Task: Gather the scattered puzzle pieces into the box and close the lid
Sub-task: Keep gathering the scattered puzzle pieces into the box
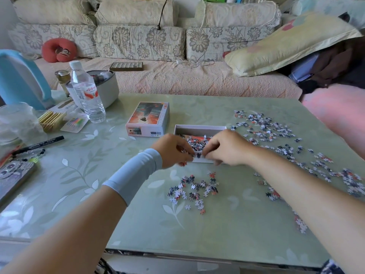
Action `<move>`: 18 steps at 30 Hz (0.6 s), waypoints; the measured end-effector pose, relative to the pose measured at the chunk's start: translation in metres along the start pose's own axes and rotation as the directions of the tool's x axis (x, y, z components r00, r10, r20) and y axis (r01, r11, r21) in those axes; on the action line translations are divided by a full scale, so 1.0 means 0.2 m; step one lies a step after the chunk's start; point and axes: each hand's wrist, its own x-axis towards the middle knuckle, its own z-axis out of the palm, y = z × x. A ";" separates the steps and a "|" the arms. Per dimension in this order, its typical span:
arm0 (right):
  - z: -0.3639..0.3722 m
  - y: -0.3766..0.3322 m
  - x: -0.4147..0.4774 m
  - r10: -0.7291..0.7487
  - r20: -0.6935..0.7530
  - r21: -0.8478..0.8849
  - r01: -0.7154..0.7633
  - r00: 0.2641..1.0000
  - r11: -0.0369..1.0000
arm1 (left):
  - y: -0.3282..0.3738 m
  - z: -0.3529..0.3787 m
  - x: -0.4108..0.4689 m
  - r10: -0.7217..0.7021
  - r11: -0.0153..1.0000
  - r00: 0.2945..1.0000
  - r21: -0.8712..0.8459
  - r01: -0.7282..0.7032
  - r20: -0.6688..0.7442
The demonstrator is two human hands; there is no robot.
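1. The open white box (pixel 200 127) stands mid-way across the green table (pixel 217 230), open side up. Its long axis runs away from the person, and it is partly filled with puzzle pieces (pixel 197 144).
2. The lid (pixel 148 117) lies just left of the box, not touching it. It is picture side up and parallel, with its "1000" end wall facing the person.
3. The left hand (pixel 173 150), above a pale blue wrist sleeve (pixel 136 175), is at the box's near rim, its curled fingers pinching a few puzzle pieces.
4. The right hand (pixel 227 148) meets it there, knuckles up and fingers curled under. I cannot tell whether they hold anything.
5. Loose pieces (pixel 193 189) cluster nearer the person, and more spread across the table's right side.
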 end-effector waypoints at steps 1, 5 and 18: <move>-0.02 0.00 0.02 0.004 -0.062 0.061 0.000 0.998 0.998 | 0.00 -0.02 0.03 0.011 0.999 0.999 -0.036 -0.013 -0.042; -0.05 0.05 0.10 -0.007 -0.330 0.131 0.053 0.944 0.990 | 0.02 -0.02 0.16 0.031 0.999 0.974 -0.031 -0.039 -0.226; 0.01 0.05 0.05 -0.157 -0.187 -0.072 0.146 0.970 0.987 | -0.02 -0.02 0.09 0.294 0.928 0.942 0.284 -0.241 -0.161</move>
